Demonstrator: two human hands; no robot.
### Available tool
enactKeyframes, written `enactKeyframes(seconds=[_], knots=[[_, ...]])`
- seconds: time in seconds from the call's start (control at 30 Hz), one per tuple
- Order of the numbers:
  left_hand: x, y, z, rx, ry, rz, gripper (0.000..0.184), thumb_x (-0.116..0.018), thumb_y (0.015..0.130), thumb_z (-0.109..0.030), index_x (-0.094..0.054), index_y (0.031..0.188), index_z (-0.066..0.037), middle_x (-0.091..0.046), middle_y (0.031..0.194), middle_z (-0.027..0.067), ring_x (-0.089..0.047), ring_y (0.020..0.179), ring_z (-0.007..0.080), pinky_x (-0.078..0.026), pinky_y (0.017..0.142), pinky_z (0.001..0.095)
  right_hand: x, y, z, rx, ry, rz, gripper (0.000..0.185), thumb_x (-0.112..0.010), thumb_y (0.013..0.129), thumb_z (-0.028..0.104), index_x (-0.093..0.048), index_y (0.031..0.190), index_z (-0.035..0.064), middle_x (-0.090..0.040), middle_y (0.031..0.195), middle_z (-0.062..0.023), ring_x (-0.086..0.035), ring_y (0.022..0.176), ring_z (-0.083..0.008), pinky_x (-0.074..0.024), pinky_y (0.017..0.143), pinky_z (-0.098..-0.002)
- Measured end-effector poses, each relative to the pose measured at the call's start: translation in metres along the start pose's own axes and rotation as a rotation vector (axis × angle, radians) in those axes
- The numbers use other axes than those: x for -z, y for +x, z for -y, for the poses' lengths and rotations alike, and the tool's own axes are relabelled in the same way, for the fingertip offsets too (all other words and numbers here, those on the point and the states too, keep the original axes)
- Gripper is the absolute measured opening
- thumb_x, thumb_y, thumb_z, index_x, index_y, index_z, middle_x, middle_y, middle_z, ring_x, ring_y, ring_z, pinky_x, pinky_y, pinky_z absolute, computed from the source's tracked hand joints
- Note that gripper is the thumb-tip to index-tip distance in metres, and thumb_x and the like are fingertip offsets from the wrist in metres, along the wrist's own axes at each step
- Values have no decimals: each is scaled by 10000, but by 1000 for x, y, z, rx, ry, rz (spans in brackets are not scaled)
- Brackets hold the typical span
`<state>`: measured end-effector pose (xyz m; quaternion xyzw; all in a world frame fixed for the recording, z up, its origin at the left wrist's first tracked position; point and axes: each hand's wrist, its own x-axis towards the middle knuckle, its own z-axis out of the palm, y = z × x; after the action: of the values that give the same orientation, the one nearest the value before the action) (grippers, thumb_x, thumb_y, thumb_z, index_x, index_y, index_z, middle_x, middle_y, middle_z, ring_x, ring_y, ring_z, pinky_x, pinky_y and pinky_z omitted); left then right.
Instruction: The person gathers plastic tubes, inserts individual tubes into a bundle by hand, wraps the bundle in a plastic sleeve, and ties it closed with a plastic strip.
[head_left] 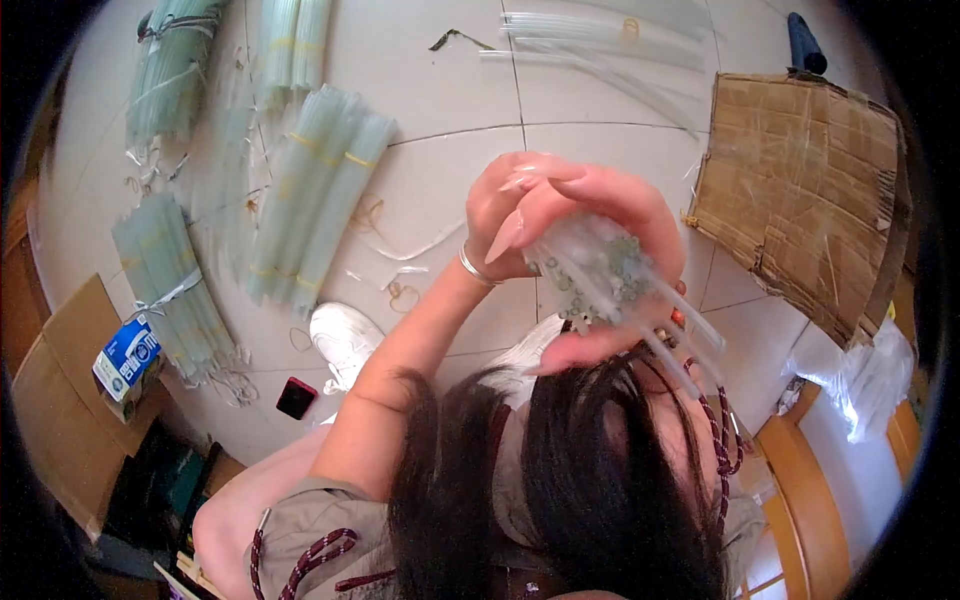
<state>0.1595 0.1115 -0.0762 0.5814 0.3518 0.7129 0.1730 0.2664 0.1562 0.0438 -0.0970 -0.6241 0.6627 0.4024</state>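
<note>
A bundle of thin clear plastic tubes (590,265) is held up in front of my chest, with its open ends facing the camera. My right hand (635,205) curls around the bundle, fingers over the top and thumb below. On the left side, my left hand (500,205), with a silver bangle at the wrist, closes against the same bundle, its fingers bent beside the right fingertips. A few tubes (690,335) stick out beyond the rest at the lower right. The far end of the bundle is hidden.
Banded tube bundles (320,195) and a tied bundle (175,285) lie on the tiled floor at left. Loose tubes (600,40) lie at the top. Flattened cardboard (795,200) is at right. A phone (296,398) rests near a white shoe (345,345). Hair hangs below the hands.
</note>
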Motion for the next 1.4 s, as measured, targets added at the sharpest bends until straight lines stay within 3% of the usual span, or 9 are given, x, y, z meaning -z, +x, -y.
enactKeyframes(seconds=[0.17, 0.33, 0.5, 0.8, 0.9, 1.1, 1.2, 1.3, 1.4], knots=[[-4, -6, -8, 160, -53, -31, 448, -725, 836, -178, -555, 1240, -88, -703, 1093, 148, -686, 931, 295, -555, 788, 387, 3, -2, 4, 34, -58, 78, 1071, -923, 658, 394, -340, 1435, -57, -631, 1076, -199, -625, 1037, -308, -409, 1015, -520], [-5, -25, -22, 746, -418, -34, 206, -657, 877, -181, -669, 1028, -42, -708, 1043, 141, -684, 893, 255, -551, 765, 362, -1, -2, 2, 43, 27, 40, 1146, -945, 580, 429, -360, 1426, -76, -595, 1180, -215, -634, 1032, -282, -447, 976, -470], [-5, -10, -26, 298, 176, 153, 196, -639, 864, -162, -682, 990, -18, -700, 939, 127, -681, 839, 254, -546, 722, 346, 0, 1, 6, 50, 41, 21, 1215, -931, 534, 507, -358, 1420, -97, -563, 1238, -237, -636, 1027, -278, -443, 994, -482], [-12, -41, 12, 151, 4, -12, 186, -700, 817, -141, -655, 937, -6, -694, 910, 130, -683, 814, 290, -549, 714, 358, -6, 1, 22, 79, 103, 21, 1351, -905, 453, 646, -353, 1408, -133, -506, 1343, -277, -639, 1019, -272, -435, 1028, -505], [-7, -33, 1, 206, 51, 22, 284, -759, 782, -218, -633, 947, -26, -690, 913, 136, -683, 805, 295, -549, 715, 365, -8, 1, 24, 84, 133, 1, 1399, -897, 425, 693, -351, 1404, -145, -487, 1378, -290, -640, 1016, -269, -432, 1039, -513], [-11, -17, -5, 170, 168, 37, 439, -847, 693, -295, -612, 992, -75, -699, 912, 102, -682, 777, 273, -544, 692, 360, -2, -12, 9, 114, 24, -37, 1184, -672, 687, 779, -333, 1449, -61, -638, 1047, -216, -661, 977, -292, -491, 978, -480], [-11, -6, -9, 170, 177, 47, 422, -848, 697, -259, -617, 1003, -83, -706, 909, 86, -681, 758, 258, -541, 676, 352, -31, -22, 31, -196, -170, -395, 1180, -721, 690, 725, -304, 1483, -42, -613, 1110, -240, -644, 1037, -310, -544, 921, -418], [-11, -7, -11, 252, 129, 55, 408, -845, 698, -237, -620, 1004, -87, -706, 891, 80, -680, 742, 251, -538, 667, 346, 13, -28, 4, 51, -38, -79, 1244, -759, 636, 723, -285, 1497, -39, -610, 1128, -243, -640, 1057, -321, -531, 948, -425], [-12, -14, -17, 441, -8, 56, 395, -842, 700, -215, -624, 1005, -91, -706, 873, 73, -678, 726, 245, -535, 657, 339, 19, -26, 3, 43, -15, 0, 1325, -796, 567, 724, -259, 1511, -34, -606, 1150, -246, -624, 1101, -334, -510, 983, -434]])
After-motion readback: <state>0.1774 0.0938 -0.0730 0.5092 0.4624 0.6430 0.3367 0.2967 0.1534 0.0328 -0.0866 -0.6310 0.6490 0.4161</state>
